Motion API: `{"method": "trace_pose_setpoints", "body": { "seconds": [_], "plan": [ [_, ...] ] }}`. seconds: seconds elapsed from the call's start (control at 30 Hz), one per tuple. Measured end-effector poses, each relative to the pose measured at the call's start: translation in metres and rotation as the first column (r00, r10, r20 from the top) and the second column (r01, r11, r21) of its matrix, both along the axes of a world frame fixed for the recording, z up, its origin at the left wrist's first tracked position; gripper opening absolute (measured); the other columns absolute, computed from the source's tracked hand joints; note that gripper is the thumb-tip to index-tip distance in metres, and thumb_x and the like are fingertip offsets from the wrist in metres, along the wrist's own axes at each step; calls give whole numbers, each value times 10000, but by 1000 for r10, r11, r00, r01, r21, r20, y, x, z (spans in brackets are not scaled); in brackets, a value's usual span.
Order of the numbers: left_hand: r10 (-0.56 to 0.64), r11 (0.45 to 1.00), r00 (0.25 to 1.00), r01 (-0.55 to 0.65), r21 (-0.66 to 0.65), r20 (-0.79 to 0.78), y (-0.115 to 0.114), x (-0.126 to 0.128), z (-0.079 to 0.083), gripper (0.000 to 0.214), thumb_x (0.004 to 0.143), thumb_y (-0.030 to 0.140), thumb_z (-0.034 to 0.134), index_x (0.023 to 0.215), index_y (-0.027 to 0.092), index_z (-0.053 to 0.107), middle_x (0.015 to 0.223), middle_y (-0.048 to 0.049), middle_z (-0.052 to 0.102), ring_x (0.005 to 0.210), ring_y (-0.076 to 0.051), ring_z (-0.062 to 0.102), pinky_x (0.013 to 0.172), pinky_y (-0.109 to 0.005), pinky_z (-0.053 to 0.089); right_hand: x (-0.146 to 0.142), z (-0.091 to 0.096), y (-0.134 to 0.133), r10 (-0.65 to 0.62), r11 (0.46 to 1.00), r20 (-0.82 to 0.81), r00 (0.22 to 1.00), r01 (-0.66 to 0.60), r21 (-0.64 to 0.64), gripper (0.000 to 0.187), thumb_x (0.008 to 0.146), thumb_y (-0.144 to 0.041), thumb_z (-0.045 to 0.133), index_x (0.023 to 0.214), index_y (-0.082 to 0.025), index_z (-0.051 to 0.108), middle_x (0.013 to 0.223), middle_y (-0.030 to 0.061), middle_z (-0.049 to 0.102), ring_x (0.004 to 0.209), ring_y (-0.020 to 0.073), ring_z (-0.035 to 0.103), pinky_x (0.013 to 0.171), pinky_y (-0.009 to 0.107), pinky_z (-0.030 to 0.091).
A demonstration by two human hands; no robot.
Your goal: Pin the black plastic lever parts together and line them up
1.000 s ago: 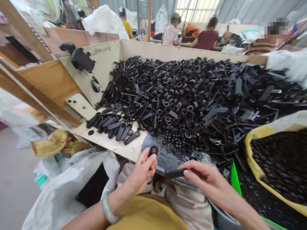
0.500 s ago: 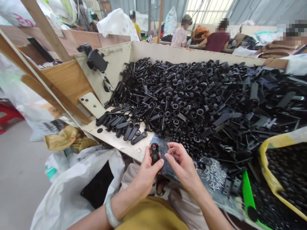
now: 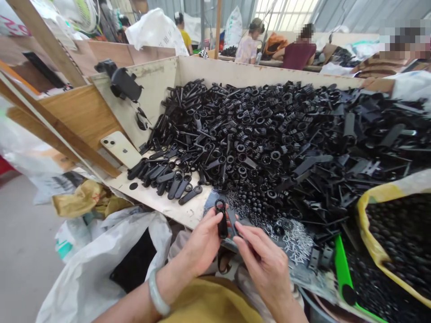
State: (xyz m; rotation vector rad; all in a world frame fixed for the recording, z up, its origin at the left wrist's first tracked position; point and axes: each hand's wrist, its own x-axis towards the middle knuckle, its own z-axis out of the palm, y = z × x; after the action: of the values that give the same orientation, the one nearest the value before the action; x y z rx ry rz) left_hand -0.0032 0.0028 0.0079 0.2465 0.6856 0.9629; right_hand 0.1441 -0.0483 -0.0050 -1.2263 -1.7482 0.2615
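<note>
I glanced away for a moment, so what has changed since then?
The right hand has moved left, bringing a flat, dark plastic strip up beside the black, ring-ended plastic piece that the left hand still holds. The white phone and the heap of black plastic parts look as they were.

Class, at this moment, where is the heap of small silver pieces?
In the head view, the heap of small silver pieces lies right of centre, just beyond and to the right of the right hand, left of the bright green panel.
</note>
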Motion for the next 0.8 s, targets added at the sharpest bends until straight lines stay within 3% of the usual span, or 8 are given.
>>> {"method": "trace_pose_setpoints", "body": {
  "seconds": [0.1,0.23,0.53,0.7,0.8],
  "plan": [
    [-29,999,998,31,-39,49,-1,-1,3,259,871,274,718,1095,147,692,1012,-91,748,904,-191,670,917,-330,508,-6,-3,-4,45,998,-7,999,-45,42,331,973,-94,639,1285,-180,707,1090,102,763,998,195,762,853,260,634],
    [-24,998,998,27,-53,50,-5,2,7,190,877,239,710,1043,147,709,1004,-88,753,892,-179,679,903,-314,531,-15,-10,-7,0,997,14,1000,-1,81,337,970,-79,631,1286,-166,707,1067,108,764,976,200,768,824,259,638],
    [13,1000,999,-13,-3,-53,-10,10,10,277,774,274,841,1012,168,748,992,-69,758,924,-166,679,907,-282,537,-17,-11,-10,-61,996,30,998,59,72,347,997,-99,603,1329,-159,687,968,93,734,870,175,756,750,229,622],
    [19,998,983,-9,59,-181,-14,15,6,355,751,365,877,1015,173,738,1010,-82,762,999,-207,686,953,-322,530,-20,-17,-12,-91,994,79,993,86,75,365,1022,-101,553,1367,-143,665,897,81,723,779,159,745,679,213,603],
    [16,996,948,12,85,-318,-17,14,-5,391,780,428,847,1064,191,719,1039,-85,758,1006,-211,684,908,-307,542,-19,-16,-12,-65,997,50,997,63,45,317,1022,-130,565,1305,-138,707,945,102,742,841,180,754,735,238,614]
  ]
}}
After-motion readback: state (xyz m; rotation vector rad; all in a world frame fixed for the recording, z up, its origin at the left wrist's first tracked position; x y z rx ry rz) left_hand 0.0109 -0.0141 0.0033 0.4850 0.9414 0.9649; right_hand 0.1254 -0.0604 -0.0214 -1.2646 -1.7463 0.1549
